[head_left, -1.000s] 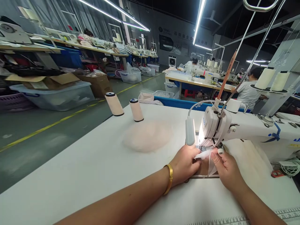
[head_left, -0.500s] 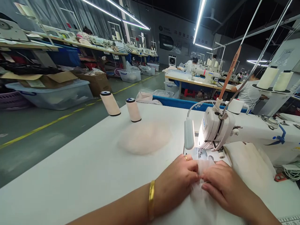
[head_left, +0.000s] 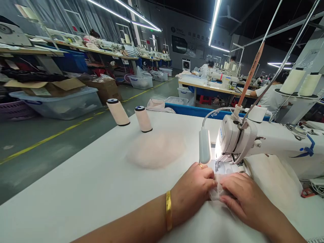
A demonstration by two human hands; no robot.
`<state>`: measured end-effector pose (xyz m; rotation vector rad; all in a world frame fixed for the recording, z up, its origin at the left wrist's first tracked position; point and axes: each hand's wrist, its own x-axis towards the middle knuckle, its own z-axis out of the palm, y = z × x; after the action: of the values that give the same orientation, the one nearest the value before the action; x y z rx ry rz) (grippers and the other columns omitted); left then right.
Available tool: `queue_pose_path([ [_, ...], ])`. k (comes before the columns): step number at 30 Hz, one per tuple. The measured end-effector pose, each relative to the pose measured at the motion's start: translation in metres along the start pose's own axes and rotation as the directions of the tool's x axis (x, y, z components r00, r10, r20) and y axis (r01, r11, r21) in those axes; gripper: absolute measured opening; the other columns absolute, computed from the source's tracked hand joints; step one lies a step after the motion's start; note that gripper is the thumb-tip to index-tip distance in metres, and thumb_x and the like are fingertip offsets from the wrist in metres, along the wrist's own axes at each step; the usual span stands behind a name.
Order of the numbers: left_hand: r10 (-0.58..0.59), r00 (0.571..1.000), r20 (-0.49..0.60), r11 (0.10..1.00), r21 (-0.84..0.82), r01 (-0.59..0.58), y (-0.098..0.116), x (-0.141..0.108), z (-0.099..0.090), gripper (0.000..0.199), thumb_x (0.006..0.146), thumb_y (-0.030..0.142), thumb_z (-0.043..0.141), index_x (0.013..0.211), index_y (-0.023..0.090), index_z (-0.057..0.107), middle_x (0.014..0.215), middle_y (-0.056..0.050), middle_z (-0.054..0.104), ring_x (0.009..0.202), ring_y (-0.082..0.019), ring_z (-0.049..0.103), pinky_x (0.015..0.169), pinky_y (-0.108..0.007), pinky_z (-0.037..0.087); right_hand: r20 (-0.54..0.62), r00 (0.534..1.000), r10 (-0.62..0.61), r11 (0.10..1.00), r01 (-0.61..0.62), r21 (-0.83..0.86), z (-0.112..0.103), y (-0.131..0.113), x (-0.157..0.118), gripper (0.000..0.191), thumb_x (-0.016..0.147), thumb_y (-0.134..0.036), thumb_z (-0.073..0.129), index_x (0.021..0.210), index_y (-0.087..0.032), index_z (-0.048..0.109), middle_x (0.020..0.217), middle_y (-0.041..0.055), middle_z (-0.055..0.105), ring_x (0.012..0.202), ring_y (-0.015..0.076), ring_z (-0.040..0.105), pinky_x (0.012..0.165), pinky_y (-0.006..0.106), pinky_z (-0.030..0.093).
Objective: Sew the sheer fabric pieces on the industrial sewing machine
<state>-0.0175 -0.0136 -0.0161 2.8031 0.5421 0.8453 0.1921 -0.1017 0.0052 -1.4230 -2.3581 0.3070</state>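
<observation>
Just in front of the needle area of a white sewing machine (head_left: 233, 138), sheer white fabric (head_left: 215, 193) lies between my two hands. My left hand (head_left: 196, 189), with a ring and a gold bracelet, is closed on the fabric's left side. My right hand (head_left: 244, 195) grips its right side, fingers bent and thumb below. The fingertips of both hands are close together but apart. A small lit lamp (head_left: 205, 146) hangs left of the machine head. Pale sheer fabric (head_left: 158, 150) lies in a round heap on the white table (head_left: 96, 182).
Two peach thread cones (head_left: 118, 113) stand at the table's back left edge. More pale fabric (head_left: 275, 175) lies under the machine arm. White thread cones (head_left: 292, 81) are at the right. A person in a white shirt (head_left: 269, 96) sits beyond.
The view has shifted slightly. My left hand has moved a little up toward the needle area, and the fabric between my hands has changed its folds. Both hands keep their hold.
</observation>
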Motion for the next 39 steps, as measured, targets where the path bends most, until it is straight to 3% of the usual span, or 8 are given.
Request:
queue_pose_path([
  [5,-0.027,0.999,0.034,0.998,0.059,0.025,-0.006,0.003,0.001,0.019,0.085,0.005,0.059,0.078,0.019,0.070,0.083,-0.004,0.066,0.074,-0.019,0.054,0.063,-0.031,0.037,-0.023,0.999,0.025,1.000,-0.025,-0.010,0.001,0.000,0.001,0.010,0.102,-0.031,0.058,0.109,-0.023,0.061,0.115,0.0069,0.071,0.100,0.0265,0.064,0.089,0.043,0.048],
  [10,-0.011,1.000,0.001,0.998,0.069,0.011,-0.007,0.008,0.001,0.021,0.088,0.005,0.057,0.077,0.018,0.068,0.080,-0.004,0.064,0.074,-0.019,0.054,0.060,-0.029,0.036,-0.042,0.998,0.043,0.999,-0.043,-0.004,0.001,-0.005,-0.001,0.046,0.086,-0.052,0.078,0.122,-0.029,0.060,0.124,0.0057,0.068,0.106,0.0306,0.062,0.093,0.046,0.048],
  [12,0.016,0.999,-0.028,0.999,0.047,-0.015,-0.008,0.009,0.001,0.022,0.088,0.004,0.056,0.076,0.018,0.068,0.077,-0.003,0.064,0.071,-0.018,0.053,0.060,-0.028,0.037,-0.048,0.997,0.054,0.998,-0.055,-0.022,0.006,-0.004,0.000,0.044,0.087,-0.045,0.078,0.123,-0.029,0.059,0.121,0.0055,0.069,0.106,0.0309,0.062,0.090,0.045,0.049],
  [15,0.007,0.998,-0.067,1.000,-0.022,-0.008,-0.010,0.012,0.002,0.026,0.092,0.006,0.052,0.083,0.019,0.072,0.076,-0.002,0.064,0.072,-0.018,0.056,0.060,-0.028,0.039,-0.121,0.992,0.036,0.999,-0.040,-0.033,0.016,0.003,0.003,0.022,0.098,-0.018,0.055,0.118,-0.026,0.060,0.111,0.0062,0.070,0.103,0.0287,0.062,0.086,0.042,0.049],
  [17,-0.038,0.998,-0.051,0.996,-0.081,0.034,-0.012,0.013,0.001,0.029,0.092,0.005,0.049,0.088,0.020,0.073,0.078,-0.003,0.065,0.075,-0.018,0.059,0.063,-0.028,0.043,-0.189,0.981,0.038,0.999,-0.042,-0.016,0.021,0.007,0.005,0.032,0.095,-0.006,0.042,0.114,-0.025,0.060,0.107,0.0063,0.071,0.101,0.0272,0.062,0.083,0.040,0.049],
  [24,-0.128,0.988,0.089,0.971,-0.191,0.143,-0.014,0.019,-0.006,0.030,0.090,0.002,0.047,0.083,0.019,0.071,0.079,-0.002,0.065,0.079,-0.018,0.061,0.071,-0.028,0.047,-0.309,0.942,0.133,0.990,-0.113,0.080,0.019,0.010,0.012,0.022,0.102,-0.016,0.040,0.106,-0.026,0.060,0.095,0.0026,0.072,0.080,0.0224,0.062,0.069,0.035,0.047],
  [33,0.048,0.996,0.071,0.997,-0.061,-0.043,0.002,0.000,-0.013,0.026,0.084,-0.001,0.060,0.084,0.023,0.072,0.086,0.000,0.071,0.086,-0.018,0.060,0.083,-0.035,0.039,-0.061,0.994,-0.090,0.992,0.084,-0.092,0.007,-0.004,0.000,0.013,0.101,-0.014,0.048,0.101,-0.022,0.058,0.095,0.0045,0.067,0.089,0.0238,0.059,0.080,0.038,0.044],
  [39,0.053,0.996,0.072,0.999,-0.001,-0.053,0.004,-0.005,-0.012,0.025,0.079,-0.002,0.061,0.080,0.022,0.068,0.083,0.002,0.071,0.077,-0.017,0.056,0.084,-0.038,0.031,-0.070,0.991,-0.111,0.986,0.101,-0.135,0.004,-0.007,0.000,0.015,0.100,-0.012,0.050,0.106,-0.022,0.061,0.099,0.0054,0.068,0.091,0.0237,0.059,0.081,0.039,0.043],
])
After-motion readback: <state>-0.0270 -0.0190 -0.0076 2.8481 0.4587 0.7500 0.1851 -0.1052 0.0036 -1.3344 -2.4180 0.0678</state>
